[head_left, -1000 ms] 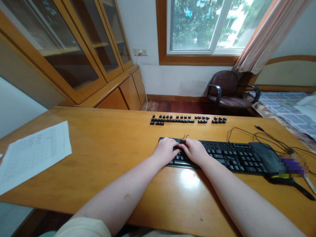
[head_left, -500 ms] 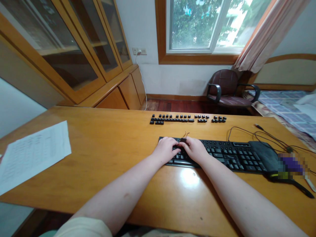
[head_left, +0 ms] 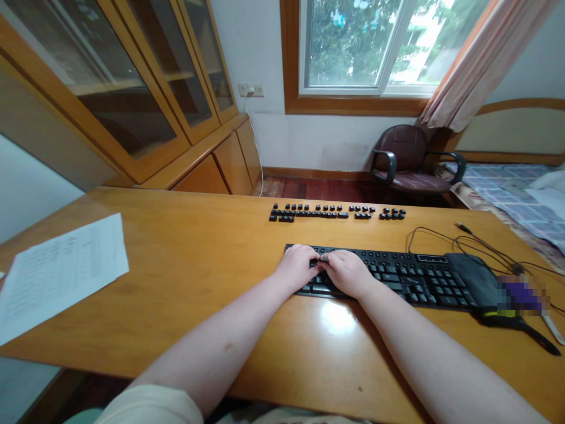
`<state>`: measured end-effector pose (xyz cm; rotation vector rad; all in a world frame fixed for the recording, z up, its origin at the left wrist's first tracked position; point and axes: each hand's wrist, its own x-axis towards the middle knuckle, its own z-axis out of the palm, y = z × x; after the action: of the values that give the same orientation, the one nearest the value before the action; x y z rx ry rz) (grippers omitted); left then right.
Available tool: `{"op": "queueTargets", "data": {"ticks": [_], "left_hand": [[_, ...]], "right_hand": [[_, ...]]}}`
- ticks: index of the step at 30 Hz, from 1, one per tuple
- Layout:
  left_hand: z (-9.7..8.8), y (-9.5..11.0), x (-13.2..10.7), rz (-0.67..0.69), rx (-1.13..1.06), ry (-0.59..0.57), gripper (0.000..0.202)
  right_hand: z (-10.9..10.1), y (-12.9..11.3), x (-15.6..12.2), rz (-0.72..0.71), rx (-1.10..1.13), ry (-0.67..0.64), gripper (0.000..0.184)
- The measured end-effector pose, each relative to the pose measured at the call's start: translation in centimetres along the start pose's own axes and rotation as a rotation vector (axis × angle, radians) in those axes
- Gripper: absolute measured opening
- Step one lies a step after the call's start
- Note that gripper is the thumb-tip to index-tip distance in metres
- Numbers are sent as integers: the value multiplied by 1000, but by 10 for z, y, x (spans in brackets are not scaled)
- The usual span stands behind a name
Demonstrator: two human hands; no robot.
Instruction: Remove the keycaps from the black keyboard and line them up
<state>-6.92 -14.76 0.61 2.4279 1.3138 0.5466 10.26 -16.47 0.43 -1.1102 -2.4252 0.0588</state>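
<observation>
A black keyboard [head_left: 410, 282] lies on the wooden desk, with bare key slots along its far rows and keycaps still on the nearer rows. Over its left part, my right hand [head_left: 348, 272] pinches a small keycap puller [head_left: 325, 257], mostly covered by the fingers. My left hand [head_left: 298, 265] is beside it, its fingers curled in and meeting the right fingertips; what lies between them is hidden. Beyond the keyboard, loose black keycaps [head_left: 318, 214] stand in rows near the desk's far edge.
At the keyboard's right end lies a black brush [head_left: 521, 327] with a dark flat part, next to a blurred purple item [head_left: 523, 294]. A coiled cable [head_left: 481, 238] is behind them. Printed paper sheets [head_left: 66, 274] lie at the left. A chair [head_left: 401, 156] stands beyond the desk.
The puller's two wire prongs, which pointed up above my right hand, have turned down between the hands. My right fingers have closed in toward the left ones. The view has shifted slightly.
</observation>
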Motion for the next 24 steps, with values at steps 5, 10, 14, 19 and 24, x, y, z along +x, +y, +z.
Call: {"op": "queueTargets", "data": {"ticks": [5, 10, 14, 19, 24], "left_hand": [[0, 0, 0, 6, 7, -1, 20], [-1, 2, -1, -1, 21, -1, 20], [-2, 2, -3, -6, 16, -2, 21], [-7, 0, -5, 13, -54, -21, 23], [-9, -2, -3, 5, -96, -35, 26]], "right_hand": [[1, 1, 1, 72, 12, 10, 22], [-1, 2, 4, 323, 49, -33, 24], [-4, 3, 6, 337, 115, -55, 25], [-6, 2, 6, 347, 179, -36, 22], [-5, 2, 9, 418, 225, -24, 22]]}}
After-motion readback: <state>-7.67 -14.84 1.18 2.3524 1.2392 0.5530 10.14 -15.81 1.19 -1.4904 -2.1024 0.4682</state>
